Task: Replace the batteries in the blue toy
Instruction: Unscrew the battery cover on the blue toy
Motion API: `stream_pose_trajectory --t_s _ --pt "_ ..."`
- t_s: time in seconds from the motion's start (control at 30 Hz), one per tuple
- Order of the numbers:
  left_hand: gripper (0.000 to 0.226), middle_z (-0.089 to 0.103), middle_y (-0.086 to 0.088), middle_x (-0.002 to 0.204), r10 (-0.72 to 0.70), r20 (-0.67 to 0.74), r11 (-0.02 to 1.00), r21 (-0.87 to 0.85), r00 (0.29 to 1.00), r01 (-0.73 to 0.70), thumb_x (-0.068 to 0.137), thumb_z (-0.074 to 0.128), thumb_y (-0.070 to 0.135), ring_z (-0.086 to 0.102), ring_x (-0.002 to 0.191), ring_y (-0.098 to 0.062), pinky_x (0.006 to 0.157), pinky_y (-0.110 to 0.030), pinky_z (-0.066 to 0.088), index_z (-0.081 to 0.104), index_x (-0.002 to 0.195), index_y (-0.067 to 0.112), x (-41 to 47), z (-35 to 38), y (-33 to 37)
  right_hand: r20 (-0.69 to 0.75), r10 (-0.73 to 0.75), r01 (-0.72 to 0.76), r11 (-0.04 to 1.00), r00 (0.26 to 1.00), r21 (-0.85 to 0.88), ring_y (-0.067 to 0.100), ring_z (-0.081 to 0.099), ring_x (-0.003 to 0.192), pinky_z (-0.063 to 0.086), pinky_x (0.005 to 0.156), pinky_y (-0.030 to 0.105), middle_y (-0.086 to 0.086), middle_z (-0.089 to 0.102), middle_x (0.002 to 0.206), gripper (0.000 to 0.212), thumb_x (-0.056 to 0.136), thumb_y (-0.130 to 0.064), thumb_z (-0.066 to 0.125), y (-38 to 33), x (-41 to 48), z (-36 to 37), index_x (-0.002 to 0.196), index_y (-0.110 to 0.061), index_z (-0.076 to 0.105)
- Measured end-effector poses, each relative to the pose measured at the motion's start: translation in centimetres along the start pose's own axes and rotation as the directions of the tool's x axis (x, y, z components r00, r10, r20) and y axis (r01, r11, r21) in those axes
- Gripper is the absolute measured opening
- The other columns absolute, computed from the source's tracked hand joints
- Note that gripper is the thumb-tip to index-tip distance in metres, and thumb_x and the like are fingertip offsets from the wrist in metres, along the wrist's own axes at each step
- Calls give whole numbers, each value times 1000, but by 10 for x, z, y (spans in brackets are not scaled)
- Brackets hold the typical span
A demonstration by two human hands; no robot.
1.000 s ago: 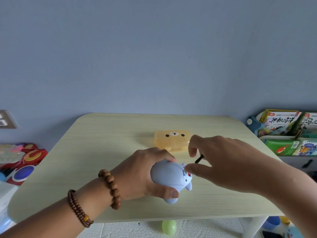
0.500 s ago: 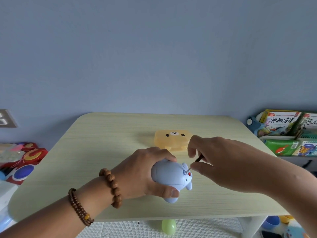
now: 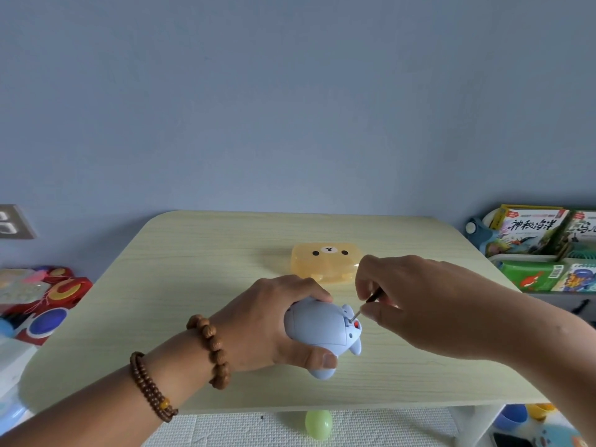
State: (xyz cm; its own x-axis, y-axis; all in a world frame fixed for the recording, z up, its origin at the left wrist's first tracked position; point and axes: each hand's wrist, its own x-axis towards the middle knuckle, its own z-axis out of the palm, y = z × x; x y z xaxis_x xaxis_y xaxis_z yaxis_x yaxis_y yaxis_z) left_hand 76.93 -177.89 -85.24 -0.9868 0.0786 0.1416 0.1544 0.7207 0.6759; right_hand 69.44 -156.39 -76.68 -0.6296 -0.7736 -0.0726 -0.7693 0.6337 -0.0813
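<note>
The blue toy (image 3: 317, 330), a rounded pale-blue animal figure, is held just above the light wooden table (image 3: 200, 262) near its front edge. My left hand (image 3: 267, 327) grips it from the left, thumb under its belly. My right hand (image 3: 419, 304) pinches a small dark-handled screwdriver (image 3: 366, 306) between thumb and forefinger. Its thin metal tip touches the toy's right end, beside a small red spot. Most of the screwdriver's handle is hidden in my fingers.
A translucent yellow box (image 3: 324, 262) with a bear face lies behind the hands. Picture books (image 3: 529, 233) stand on a rack at the right. Colourful toys (image 3: 42, 295) sit left of the table. A green ball (image 3: 318, 424) lies on the floor below the front edge.
My right hand has drawn back slightly, so the screwdriver's metal tip now shows at the toy's right end. The left hand and toy have hardly moved.
</note>
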Motion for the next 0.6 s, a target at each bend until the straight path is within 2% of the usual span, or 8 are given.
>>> stream_pose_trajectory --t_s 0.07,0.2,0.3,0.43,0.6 --pt "62 62 19 112 0 4 1000 2 1000 0 61 90 54 62 101 -3 82 -25 55 61 115 42 0 0 1 -18 7 -8 1000 1000 -18 9 60 80 47 68 27 -15 61 90 15 99 -48 48 0 2 1 94 -34 48" --pt "62 62 19 110 9 2 1000 29 1000 -9 60 90 55 62 99 -2 79 -22 54 61 114 42 1 0 2 -78 9 -24 982 997 -188 22 63 79 43 62 33 -7 59 83 37 99 -62 37 -2 7 8 85 -29 44" --pt "63 62 19 111 12 2 999 30 1000 -12 60 90 55 61 99 -3 79 -22 54 61 114 42 2 1 2 -83 21 -37 979 996 -202 22 63 79 47 65 33 -7 61 83 39 98 -65 38 -1 8 11 82 -30 47" --pt "62 61 18 111 15 6 999 44 1000 -16 60 90 55 61 99 -3 79 -22 54 61 113 42 2 1 2 -73 -8 -9 972 997 -233 15 62 82 51 70 32 -10 61 93 40 93 -68 46 2 4 4 93 -33 65" --pt "61 60 18 109 25 4 998 60 1000 -25 60 89 56 61 97 -4 76 -21 52 60 112 43 2 1 4 -81 -81 59 968 993 -245 11 61 83 42 65 29 -15 58 96 30 94 -63 49 -2 1 3 108 -41 66"
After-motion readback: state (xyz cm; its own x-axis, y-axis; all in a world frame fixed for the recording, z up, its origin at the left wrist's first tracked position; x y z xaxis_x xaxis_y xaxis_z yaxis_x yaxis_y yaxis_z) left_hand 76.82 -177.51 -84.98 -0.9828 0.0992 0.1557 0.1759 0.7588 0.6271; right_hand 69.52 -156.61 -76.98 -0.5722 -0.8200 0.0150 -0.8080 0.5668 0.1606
